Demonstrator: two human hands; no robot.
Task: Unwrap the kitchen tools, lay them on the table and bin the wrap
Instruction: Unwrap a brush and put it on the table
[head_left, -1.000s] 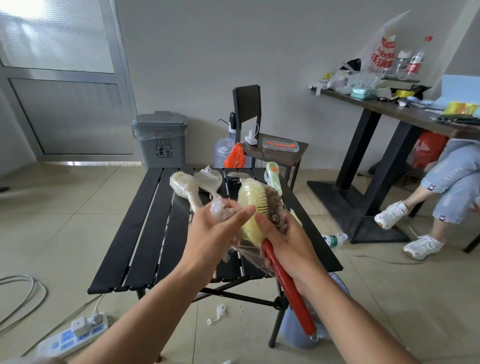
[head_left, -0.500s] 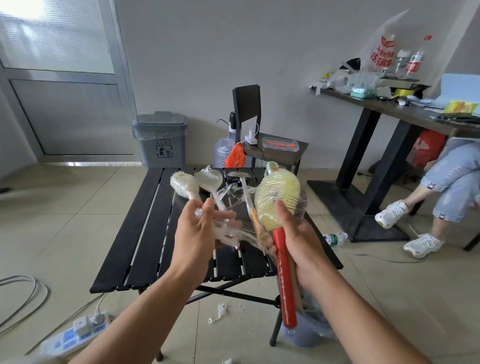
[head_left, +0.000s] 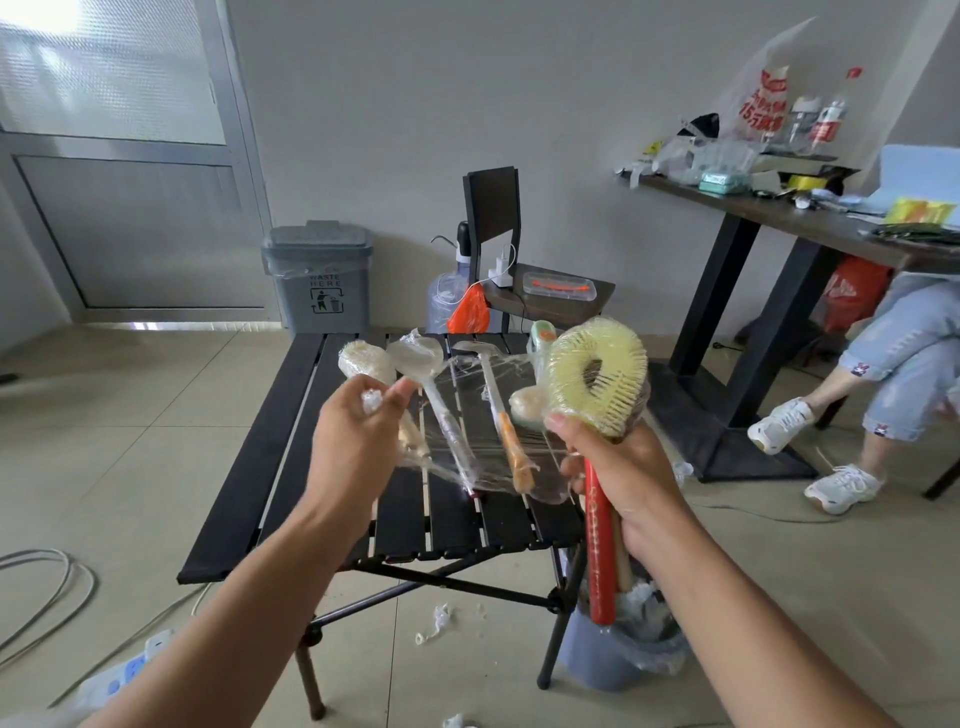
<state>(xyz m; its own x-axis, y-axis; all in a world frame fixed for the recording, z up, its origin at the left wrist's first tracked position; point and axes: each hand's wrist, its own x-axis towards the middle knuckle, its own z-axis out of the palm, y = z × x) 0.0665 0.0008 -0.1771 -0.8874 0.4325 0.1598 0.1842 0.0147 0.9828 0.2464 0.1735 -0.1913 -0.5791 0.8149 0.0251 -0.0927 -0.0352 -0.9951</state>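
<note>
"What is the right hand (head_left: 621, 470) doing?"
"Its fingers are gripping the red handle of the round yellow bristle brush (head_left: 597, 374), holding it upright above the black slatted worktop (head_left: 291, 415)."
"And the left hand (head_left: 358, 436)?"
"It's pinching a wad of clear plastic wrap (head_left: 372, 401), which is stretching across to the brush."

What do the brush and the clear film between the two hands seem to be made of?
The brush: pale yellow bristles, stiff and matte, probably plastic; its red handle is glossy, likely plastic too. The film: thin clear plastic wrap, shiny and wrinkled; the black table shows through it.
</note>
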